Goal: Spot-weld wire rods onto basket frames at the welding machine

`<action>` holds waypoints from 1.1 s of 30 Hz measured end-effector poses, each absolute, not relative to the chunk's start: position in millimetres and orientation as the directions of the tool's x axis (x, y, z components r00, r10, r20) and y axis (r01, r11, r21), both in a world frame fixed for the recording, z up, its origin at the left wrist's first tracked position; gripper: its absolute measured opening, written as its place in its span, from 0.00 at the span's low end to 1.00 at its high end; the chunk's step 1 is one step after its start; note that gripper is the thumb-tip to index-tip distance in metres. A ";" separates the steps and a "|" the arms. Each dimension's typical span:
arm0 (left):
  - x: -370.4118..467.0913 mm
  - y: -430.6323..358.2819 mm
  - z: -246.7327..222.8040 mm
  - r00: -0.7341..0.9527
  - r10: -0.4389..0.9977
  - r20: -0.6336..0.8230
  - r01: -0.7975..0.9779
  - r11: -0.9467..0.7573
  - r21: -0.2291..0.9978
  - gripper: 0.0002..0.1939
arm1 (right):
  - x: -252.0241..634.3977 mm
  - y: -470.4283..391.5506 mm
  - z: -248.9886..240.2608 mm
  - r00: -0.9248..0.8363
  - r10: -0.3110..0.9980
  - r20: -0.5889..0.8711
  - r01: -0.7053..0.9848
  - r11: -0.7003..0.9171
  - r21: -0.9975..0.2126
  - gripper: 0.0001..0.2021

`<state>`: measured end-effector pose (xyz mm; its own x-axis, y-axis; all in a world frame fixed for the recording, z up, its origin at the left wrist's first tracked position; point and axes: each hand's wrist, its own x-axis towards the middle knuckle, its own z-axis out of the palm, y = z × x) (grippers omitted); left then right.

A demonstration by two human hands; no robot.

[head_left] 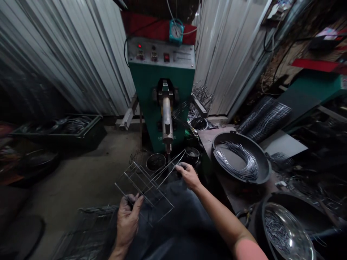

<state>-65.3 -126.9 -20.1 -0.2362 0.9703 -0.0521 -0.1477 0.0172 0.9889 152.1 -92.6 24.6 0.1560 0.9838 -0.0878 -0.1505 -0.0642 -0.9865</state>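
A small wire rack (146,186) made of thin metal rods is held up in front of the green spot welder (146,81). My left hand (128,216) is closed on the rack's near left side, thumb on top. My right hand (188,174) pinches the rods at the far right end with thumb and fingertips. Just above and beyond that end is the welder's round metal electrode arm (167,122), pointing toward me. The rack's far end lies close below the lower tip; whether they touch I cannot tell.
On the right bench, a black pan (242,136) holds a loop of wires. Nearer, a steel bowl (298,231) contains short metal pieces. Stacked wire parts (264,117) stand behind. At left is a green tray (89,126) of metal parts; wire racks (89,231) are piled below.
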 end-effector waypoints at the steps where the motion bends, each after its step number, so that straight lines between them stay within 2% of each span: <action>1: -66.3 -125.8 -20.7 -0.220 0.973 -0.063 -0.156 0.029 0.987 0.19 | 151.6 -91.6 23.8 0.153 0.984 -0.088 -0.158 -0.063 -0.985 0.18; 10: -78.9 -108.7 -29.0 -0.139 0.984 -0.115 -0.128 0.098 0.987 0.23 | 150.1 -79.1 15.2 0.126 0.989 -0.078 -0.196 -0.052 -0.979 0.17; 23: -60.0 -98.2 -25.2 -0.178 0.952 -0.249 -0.340 0.178 0.923 0.27 | 143.6 -62.2 5.2 0.245 0.969 -0.037 -0.206 0.015 -0.978 0.14; 28: -57.3 -91.1 -24.9 -0.181 0.957 -0.228 -0.355 0.153 0.922 0.26 | 143.3 -51.7 0.3 0.271 0.962 -0.026 -0.224 0.037 -0.974 0.13; 33: -56.0 -83.8 -19.5 -0.173 0.970 -0.169 -0.296 0.112 0.948 0.24 | 142.5 -43.2 -2.4 0.269 0.960 -0.080 -0.332 0.015 -0.943 0.12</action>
